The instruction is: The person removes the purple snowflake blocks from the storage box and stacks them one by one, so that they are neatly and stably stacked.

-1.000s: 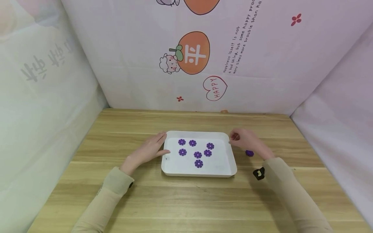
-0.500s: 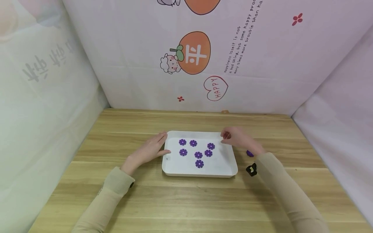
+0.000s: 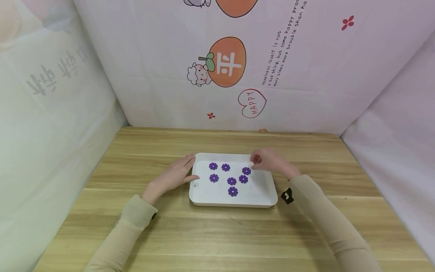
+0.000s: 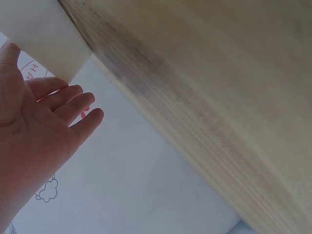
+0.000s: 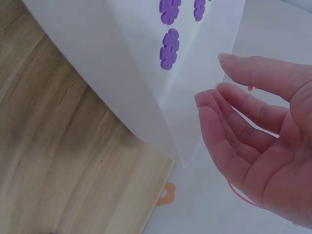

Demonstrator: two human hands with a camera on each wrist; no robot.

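Observation:
A shallow white tray [image 3: 256,192] stands on the wooden table with several purple notched plastic discs, like snowflake building discs, lying flat and spread out inside. My left hand [image 3: 175,173] rests at the tray's left rim, fingers extended and thumb reaching over the edge. Over the tray's far right part is my right hand [image 3: 269,160], its fingertips close to the rightmost purple disc [image 3: 246,171]. The right wrist view shows that hand [image 5: 261,126] with gently bent fingers, thumb apart from them and nothing between. Two discs [image 5: 169,48] show beyond its fingertips there, apart from them.
The wooden table [image 3: 217,238] extends around the tray. A printed white cloth [image 3: 163,94] hangs behind the table, with more white cloth along both sides. A black strap piece [image 3: 287,196] hangs at my right sleeve.
My right hand has moved left from the tray's right rim to above its inside, near the discs. Its arm now covers most of a purple item right of the tray. My left hand stays put.

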